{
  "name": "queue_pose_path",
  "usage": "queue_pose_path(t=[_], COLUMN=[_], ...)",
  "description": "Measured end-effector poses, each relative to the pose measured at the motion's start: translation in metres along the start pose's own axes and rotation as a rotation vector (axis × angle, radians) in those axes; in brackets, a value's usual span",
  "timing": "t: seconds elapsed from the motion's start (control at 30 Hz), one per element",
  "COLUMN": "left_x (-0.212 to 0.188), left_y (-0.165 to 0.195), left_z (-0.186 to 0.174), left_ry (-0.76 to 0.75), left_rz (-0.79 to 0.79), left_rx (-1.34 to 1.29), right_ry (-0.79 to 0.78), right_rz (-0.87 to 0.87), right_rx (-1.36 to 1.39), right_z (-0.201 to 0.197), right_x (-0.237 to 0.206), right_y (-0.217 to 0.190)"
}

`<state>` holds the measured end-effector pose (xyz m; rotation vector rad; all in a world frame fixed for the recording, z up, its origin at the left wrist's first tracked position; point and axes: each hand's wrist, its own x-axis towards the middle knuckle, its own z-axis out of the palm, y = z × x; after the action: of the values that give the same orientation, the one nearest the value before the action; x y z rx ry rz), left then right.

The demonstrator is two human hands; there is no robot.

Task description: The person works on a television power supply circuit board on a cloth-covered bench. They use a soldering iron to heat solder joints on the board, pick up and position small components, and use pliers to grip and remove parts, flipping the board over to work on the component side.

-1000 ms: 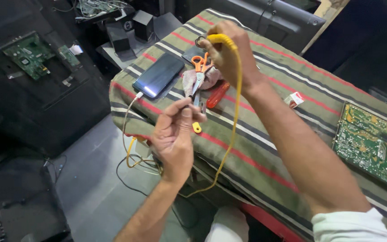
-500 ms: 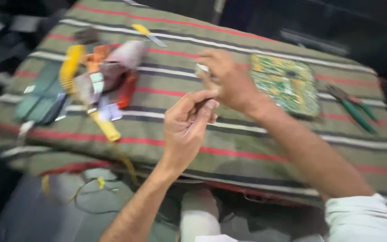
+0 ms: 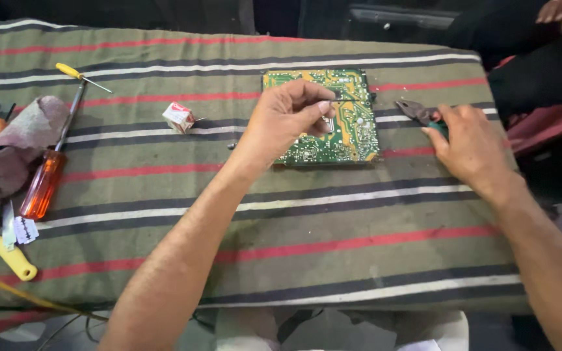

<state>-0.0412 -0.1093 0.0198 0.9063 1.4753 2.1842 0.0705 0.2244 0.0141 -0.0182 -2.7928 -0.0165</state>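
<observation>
The left hand (image 3: 287,120) pinches a small part between thumb and fingertips over the circuit board (image 3: 333,130), which lies on the striped cloth (image 3: 294,214). Right of the board, the right hand (image 3: 469,146) closes on the pliers (image 3: 421,114); lifting them comes next.

The circuit board (image 3: 343,133) is a green rectangle with many yellowish solder tracks and small silver points on its upper face. It lies flat on the striped cloth (image 3: 294,214), near the far edge and a little right of the middle, its long sides running away from the person. A small thin piece (image 3: 335,99), too small to identify, is pinched above the left half of the board, so that this part is partly hidden. The pliers (image 3: 419,112) have dark metal jaws and green handles. They lie flat on the cloth just right of the board, jaws pointing left and handles partly covered.
</observation>
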Motion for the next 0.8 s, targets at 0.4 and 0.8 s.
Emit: queue_pose_path(t=[0.4,0.8], left_x=[-0.007,-0.007], left_y=[-0.012,-0.010], left_z=[-0.027,-0.020], left_ry=[0.084,0.129], left_rz=[-0.093,-0.050], left_rx=[-0.072,-0.092], right_ry=[-0.376,-0.446], right_rz=[0.275,-0.069], right_rx=[1.333,0.670], right_z=[-0.015,-0.030], right_x=[0.049,0.033], right_y=[-0.051,-0.110])
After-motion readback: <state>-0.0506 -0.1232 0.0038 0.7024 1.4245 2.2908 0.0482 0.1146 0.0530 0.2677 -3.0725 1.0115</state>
